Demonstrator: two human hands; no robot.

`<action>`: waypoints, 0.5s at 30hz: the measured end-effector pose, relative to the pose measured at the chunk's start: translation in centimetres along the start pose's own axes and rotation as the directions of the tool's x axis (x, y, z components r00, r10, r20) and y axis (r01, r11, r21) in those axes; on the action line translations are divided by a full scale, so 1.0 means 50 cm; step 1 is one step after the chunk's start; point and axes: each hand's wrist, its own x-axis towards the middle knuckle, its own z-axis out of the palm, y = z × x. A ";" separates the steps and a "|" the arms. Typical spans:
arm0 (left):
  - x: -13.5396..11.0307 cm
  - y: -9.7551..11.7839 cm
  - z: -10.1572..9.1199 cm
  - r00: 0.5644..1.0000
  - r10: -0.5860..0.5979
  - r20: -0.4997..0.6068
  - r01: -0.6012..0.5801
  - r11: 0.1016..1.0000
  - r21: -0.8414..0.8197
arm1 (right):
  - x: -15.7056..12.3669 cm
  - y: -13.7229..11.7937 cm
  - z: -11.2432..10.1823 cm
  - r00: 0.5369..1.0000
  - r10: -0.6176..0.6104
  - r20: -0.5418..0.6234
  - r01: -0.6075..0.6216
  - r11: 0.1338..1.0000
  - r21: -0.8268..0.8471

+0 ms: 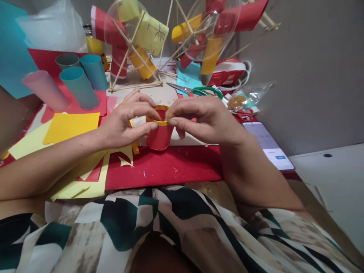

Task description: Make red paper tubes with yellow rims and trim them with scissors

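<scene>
A small red paper cup [159, 137] with a yellow paper strip [162, 123] along its rim stands upright at the table's middle. My left hand [126, 121] pinches the rim at its left side, thumb outside and a finger reaching inside. On the right of the rim, my right hand [203, 117] grips the strip and cup edge between thumb and fingers. Yellow paper scraps [134, 140] lie just left of the cup, partly behind my left hand.
Blue, grey and pink paper tubes [79, 87] stand at the left beside yellow sheets [71, 127]. Behind are stick-and-paper wheel models [131, 45], green-handled scissors [204, 91] and a red bag [229, 74]. A phone [269, 146] lies at the right.
</scene>
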 end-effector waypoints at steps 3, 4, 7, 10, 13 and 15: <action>0.002 -0.006 -0.005 1.000 -0.016 0.011 0.017 0.999 -0.030 | -0.001 0.000 -0.009 0.999 0.039 0.017 -0.039 0.999 0.019; 0.002 -0.008 -0.005 1.000 -0.015 0.015 0.016 0.999 -0.041 | -0.001 0.000 -0.010 0.999 0.049 0.024 -0.050 0.998 0.024; 0.002 -0.009 -0.004 1.000 -0.003 0.027 0.005 0.999 -0.055 | 0.001 0.004 -0.004 0.997 0.068 0.031 -0.070 0.996 0.061; 0.002 -0.006 -0.001 0.999 0.025 0.037 -0.024 0.999 -0.030 | 0.003 0.009 0.007 0.999 0.041 0.017 -0.043 0.993 0.106; 0.001 0.002 0.001 0.999 0.033 0.042 -0.033 0.999 -0.010 | 0.004 0.011 0.014 0.999 -0.014 0.029 0.011 0.997 0.081; 0.001 0.009 0.001 0.998 0.029 0.060 -0.028 1.000 -0.009 | 0.004 0.010 0.014 0.997 -0.057 0.059 0.054 0.997 0.057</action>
